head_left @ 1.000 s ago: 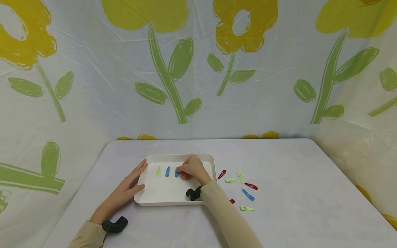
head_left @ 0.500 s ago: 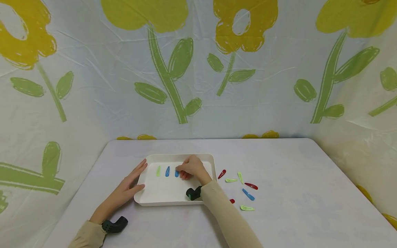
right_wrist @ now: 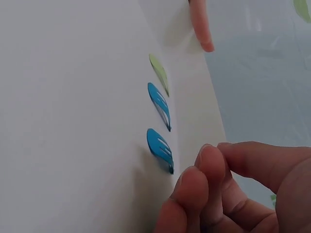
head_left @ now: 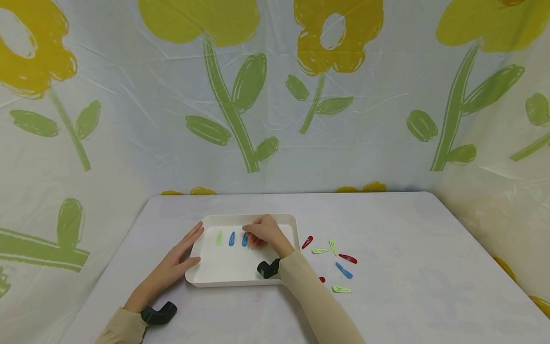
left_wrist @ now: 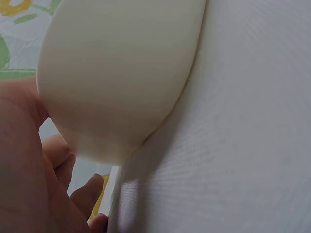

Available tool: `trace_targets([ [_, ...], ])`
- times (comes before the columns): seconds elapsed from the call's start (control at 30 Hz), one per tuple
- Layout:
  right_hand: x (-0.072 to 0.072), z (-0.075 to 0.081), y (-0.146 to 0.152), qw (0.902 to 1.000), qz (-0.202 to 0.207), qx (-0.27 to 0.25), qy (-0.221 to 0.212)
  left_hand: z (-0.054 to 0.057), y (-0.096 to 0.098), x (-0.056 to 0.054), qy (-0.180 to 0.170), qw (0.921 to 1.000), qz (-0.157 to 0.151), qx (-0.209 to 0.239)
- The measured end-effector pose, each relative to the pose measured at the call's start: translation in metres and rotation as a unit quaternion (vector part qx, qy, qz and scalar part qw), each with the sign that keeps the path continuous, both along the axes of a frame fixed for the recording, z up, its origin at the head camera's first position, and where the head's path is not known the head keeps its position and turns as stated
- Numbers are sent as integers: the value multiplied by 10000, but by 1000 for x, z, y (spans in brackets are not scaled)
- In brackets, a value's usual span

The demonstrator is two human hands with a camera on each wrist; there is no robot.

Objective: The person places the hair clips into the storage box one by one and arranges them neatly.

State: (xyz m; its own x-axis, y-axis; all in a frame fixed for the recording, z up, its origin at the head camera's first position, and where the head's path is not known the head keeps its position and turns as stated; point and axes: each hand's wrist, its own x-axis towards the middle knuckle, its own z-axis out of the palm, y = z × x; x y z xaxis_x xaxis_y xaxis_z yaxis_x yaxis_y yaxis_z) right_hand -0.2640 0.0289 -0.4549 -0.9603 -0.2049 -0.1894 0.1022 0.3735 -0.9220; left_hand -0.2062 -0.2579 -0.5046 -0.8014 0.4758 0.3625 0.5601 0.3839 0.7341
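A white tray (head_left: 223,267) lies on the table. My left hand (head_left: 174,263) rests against its left rim with fingers straight; in the left wrist view the thumb touches the tray wall (left_wrist: 121,82). Inside the tray stand a light green snap hair clip (head_left: 219,238), a blue hair clip (head_left: 232,239) and a second blue hair clip (head_left: 245,240) in a row. My right hand (head_left: 266,231) hovers by the second blue clip (right_wrist: 159,147). Its fingers are curled, thumb and fingertips close together, apart from the clip and holding nothing visible.
Right of the tray lie loose hair clips: a red one (head_left: 307,242), another red one (head_left: 348,258), a blue one (head_left: 343,270) and several light green ones (head_left: 342,289). A further red clip (head_left: 322,279) is partly hidden by the right sleeve. A flowered curtain (head_left: 275,157) stands behind the table.
My right fingers have let go of the second blue clip and shifted slightly up from it, so more of it shows. My left hand has stayed on the tray rim.
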Motion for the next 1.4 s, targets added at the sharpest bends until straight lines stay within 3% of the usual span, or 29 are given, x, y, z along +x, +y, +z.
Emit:
trace_targets([
  [0.23, 6, 15, 1, 9986, 281, 394, 193, -1, 0, 0, 42, 10000, 8, -6],
  [0.63, 22, 48, 15, 9952, 612, 519, 555, 0, -1, 1, 69, 10000, 18, 2],
  [0.9, 30, 64, 30, 9920, 538, 594, 977, -1, -1, 3, 222, 9997, 29, 59],
  [1.17, 36, 78, 51, 9886, 436, 552, 1335, 1, -1, 3, 204, 9990, -298, 276],
  [1.4, 40, 90, 73, 9888, 225, 535, 1378, 4, 2, 6, 3, 9996, -171, 234],
])
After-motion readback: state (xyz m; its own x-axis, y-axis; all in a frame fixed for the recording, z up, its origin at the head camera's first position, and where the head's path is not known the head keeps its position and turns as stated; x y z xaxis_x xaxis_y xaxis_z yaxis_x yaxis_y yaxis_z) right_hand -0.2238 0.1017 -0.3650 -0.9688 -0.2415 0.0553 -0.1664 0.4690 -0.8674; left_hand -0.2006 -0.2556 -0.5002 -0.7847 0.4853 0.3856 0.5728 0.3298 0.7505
